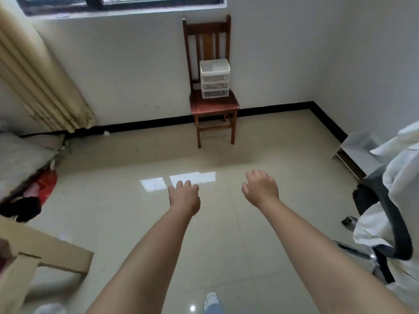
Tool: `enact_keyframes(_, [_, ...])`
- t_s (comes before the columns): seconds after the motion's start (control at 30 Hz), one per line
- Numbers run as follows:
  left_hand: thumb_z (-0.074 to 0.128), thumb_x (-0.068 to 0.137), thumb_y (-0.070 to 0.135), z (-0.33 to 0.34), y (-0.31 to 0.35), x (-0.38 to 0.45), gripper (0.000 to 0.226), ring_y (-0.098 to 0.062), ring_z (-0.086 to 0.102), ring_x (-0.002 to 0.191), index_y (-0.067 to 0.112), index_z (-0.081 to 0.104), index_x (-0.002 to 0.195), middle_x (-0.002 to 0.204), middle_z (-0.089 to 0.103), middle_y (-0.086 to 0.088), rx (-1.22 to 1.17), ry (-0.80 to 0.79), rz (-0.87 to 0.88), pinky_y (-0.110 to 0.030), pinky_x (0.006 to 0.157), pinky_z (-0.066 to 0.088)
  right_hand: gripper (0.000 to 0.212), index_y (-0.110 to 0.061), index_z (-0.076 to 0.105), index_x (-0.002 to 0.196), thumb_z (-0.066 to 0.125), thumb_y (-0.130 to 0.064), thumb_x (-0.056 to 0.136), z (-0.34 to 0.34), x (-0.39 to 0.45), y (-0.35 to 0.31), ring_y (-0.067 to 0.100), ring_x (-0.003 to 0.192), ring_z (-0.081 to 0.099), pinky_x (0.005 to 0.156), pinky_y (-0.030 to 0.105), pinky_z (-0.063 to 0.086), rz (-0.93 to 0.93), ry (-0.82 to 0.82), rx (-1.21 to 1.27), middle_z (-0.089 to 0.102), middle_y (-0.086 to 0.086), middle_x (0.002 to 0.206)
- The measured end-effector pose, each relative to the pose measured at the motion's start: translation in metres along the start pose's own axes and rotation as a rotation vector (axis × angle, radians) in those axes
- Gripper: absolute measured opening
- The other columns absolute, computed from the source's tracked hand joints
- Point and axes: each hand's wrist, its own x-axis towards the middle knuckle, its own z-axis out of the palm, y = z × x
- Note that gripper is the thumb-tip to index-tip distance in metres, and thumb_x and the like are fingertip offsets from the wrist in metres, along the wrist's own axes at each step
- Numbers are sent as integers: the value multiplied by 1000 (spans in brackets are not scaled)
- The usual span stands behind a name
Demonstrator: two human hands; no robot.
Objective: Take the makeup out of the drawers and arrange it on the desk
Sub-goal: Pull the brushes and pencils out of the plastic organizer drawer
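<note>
A small white plastic drawer unit (214, 78) with three shut drawers stands on the seat of a brown wooden chair (213, 105) against the far wall. Dark shapes show through the drawer fronts, too small to tell apart. Both my arms reach forward over the floor, well short of the chair. My left hand (184, 196) hangs with loosely curled fingers and holds nothing. My right hand (260, 186) is also relaxed and empty, a little further forward. No desk top shows plainly.
Glossy beige floor tiles (226, 155) stretch between me and the chair. A cardboard box (45, 257) sits at the lower left, bedding and a red bag (45, 184) at the left. An office chair draped in white cloth (390, 223) stands at the right, a low white shelf (353, 152) behind it.
</note>
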Motion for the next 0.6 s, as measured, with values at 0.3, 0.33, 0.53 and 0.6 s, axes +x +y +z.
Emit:
enact_keyframes(0.3, [39, 93, 17, -77, 12, 230, 25, -24, 41, 118, 14, 49, 116, 123, 49, -4, 22, 27, 56, -33, 91, 34, 28, -8, 45, 114, 36, -22, 92, -15, 218, 39, 26, 114, 45, 88, 32, 38, 54, -51, -71, 50, 8, 120])
enact_keyframes(0.33, [39, 94, 18, -88, 17, 259, 25, -24, 41, 118, 14, 49, 116, 123, 49, -4, 12, 33, 59, -33, 91, 34, 27, -8, 46, 113, 36, -23, 92, -15, 249, 49, 26, 114, 45, 88, 31, 38, 54, -65, -89, 50, 8, 120])
enact_keyframes(0.53, [39, 92, 17, -152, 30, 414, 29, -26, 40, 120, 14, 46, 120, 126, 48, -6, -47, 49, 6, -35, 93, 34, 29, -8, 46, 114, 38, -26, 93, -30, 420, 97, 26, 117, 46, 91, 32, 39, 88, -112, -115, 50, 9, 123])
enact_keyframes(0.6, [38, 93, 20, -176, 28, 463, 29, -26, 41, 121, 13, 46, 120, 126, 49, -6, -64, 60, -21, -34, 93, 35, 30, -7, 46, 115, 38, -26, 93, -39, 480, 101, 27, 118, 45, 91, 32, 39, 88, -105, -102, 50, 9, 124])
